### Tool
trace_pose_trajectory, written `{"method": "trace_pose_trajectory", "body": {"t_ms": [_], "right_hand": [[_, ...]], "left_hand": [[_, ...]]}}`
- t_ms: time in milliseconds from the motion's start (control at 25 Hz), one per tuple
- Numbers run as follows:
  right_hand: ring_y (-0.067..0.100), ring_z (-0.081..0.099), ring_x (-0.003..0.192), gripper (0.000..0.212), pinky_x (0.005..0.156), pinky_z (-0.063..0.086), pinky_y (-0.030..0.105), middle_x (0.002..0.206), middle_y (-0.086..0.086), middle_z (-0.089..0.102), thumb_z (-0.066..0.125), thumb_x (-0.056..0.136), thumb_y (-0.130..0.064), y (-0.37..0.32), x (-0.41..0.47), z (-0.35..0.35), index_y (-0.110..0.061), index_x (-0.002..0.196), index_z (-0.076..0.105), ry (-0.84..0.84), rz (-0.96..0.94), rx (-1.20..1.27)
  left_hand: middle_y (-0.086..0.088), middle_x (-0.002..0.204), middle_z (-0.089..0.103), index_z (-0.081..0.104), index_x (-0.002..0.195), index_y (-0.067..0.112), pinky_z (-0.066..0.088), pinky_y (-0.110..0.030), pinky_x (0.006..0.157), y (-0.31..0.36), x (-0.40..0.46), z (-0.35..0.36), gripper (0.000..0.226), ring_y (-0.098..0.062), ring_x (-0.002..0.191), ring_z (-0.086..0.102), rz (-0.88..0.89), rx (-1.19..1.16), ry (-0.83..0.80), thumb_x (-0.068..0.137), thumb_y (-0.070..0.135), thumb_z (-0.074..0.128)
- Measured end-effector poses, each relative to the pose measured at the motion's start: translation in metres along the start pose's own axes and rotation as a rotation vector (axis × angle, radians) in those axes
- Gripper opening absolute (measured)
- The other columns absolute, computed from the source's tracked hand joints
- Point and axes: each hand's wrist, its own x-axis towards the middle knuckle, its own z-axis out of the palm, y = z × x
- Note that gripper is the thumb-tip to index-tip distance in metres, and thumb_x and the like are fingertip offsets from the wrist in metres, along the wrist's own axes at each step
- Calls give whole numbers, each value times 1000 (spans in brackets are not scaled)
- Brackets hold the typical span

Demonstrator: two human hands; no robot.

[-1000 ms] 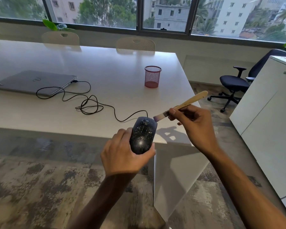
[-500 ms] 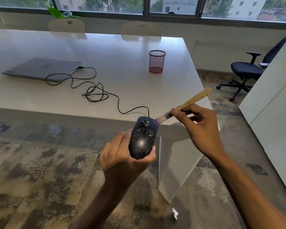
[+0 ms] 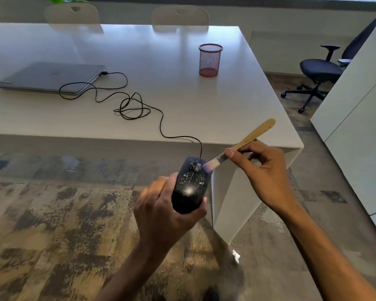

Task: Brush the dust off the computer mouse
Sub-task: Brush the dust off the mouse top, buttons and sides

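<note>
A black computer mouse, speckled with white dust on its top, is held up in front of the table's near edge by my left hand, which wraps its back end. My right hand pinches a small wooden-handled brush near the ferrule. The pale bristles touch the mouse's front right side beside the scroll wheel. The mouse's black cable runs in loops across the white table to a shut grey laptop.
A red mesh pen cup stands on the table's right part. Two pale chairs sit at the far side. A dark office chair and a white cabinet are at the right. A small white scrap lies on the patterned floor.
The view has tilted further down and the window has left the frame. The brush tip went from just beside the mouse's front edge to resting on it near the wheel.
</note>
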Motion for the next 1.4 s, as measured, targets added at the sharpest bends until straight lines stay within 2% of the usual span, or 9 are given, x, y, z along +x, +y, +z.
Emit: {"method": "trace_pose_trajectory", "body": {"t_ms": [160,400,680,800,880,1040,1120,1280,1400], "right_hand": [[5,53,68,12,70,45,31,75,-17,66,65,79,-44,1,-13,14,-34,81,71,-7,34,30],[16,54,70,6,69,47,34,77,-11,66,67,81,-43,4,-19,23,-41,78,71,12,28,1],[5,52,69,5,66,44,18,74,-17,64,65,79,-47,2,-17,12,-45,77,69,69,-3,-25],[10,53,69,6,71,46,27,70,-20,63,68,78,-44,-2,-22,17,-44,74,71,-35,-5,-22],[6,53,69,5,70,45,30,70,-24,62,66,79,-44,-2,-21,20,-41,75,69,-34,-24,-66],[1,55,70,5,65,43,22,74,-27,64,66,81,-46,-2,-17,14,-43,78,66,94,-50,-118],[6,57,69,8,67,47,25,73,-24,65,67,82,-45,-3,-21,11,-44,74,68,81,-55,-51],[6,57,72,9,69,46,18,77,-21,67,65,82,-43,-1,-31,11,-46,74,68,-23,-103,-68],[1,61,76,7,69,45,10,76,-24,66,65,83,-43,3,-31,6,-47,78,63,89,-93,-167]], "left_hand": [[-5,84,65,65,104,6,52,-30,57,-10,-6,-4,73,-21,66,60,24,10,6,70,70,59],[-8,87,68,66,104,5,53,-30,62,-17,-7,-10,74,-23,70,63,56,-23,32,70,70,59],[-5,84,66,67,102,6,50,-28,66,-22,-13,-15,72,-20,70,60,98,-39,-4,70,69,60],[-5,84,66,67,103,5,47,-23,65,-21,-14,-17,73,-19,71,60,105,-48,-12,71,70,60],[-4,84,66,67,104,5,47,-22,63,-19,-14,-19,73,-18,71,59,113,-61,-10,72,70,60],[-4,84,65,67,104,5,48,-23,61,-16,-16,-20,72,-17,70,59,106,-64,-4,73,69,60],[-4,84,65,67,104,4,48,-23,60,-16,-16,-20,72,-17,70,59,99,-61,-6,73,69,59],[-5,86,66,66,105,4,46,-20,63,-15,-17,-20,73,-17,72,60,94,-55,-3,73,69,59],[-5,84,65,67,104,3,44,-21,63,-14,-17,-20,73,-17,71,59,93,-49,1,72,68,60]]}}
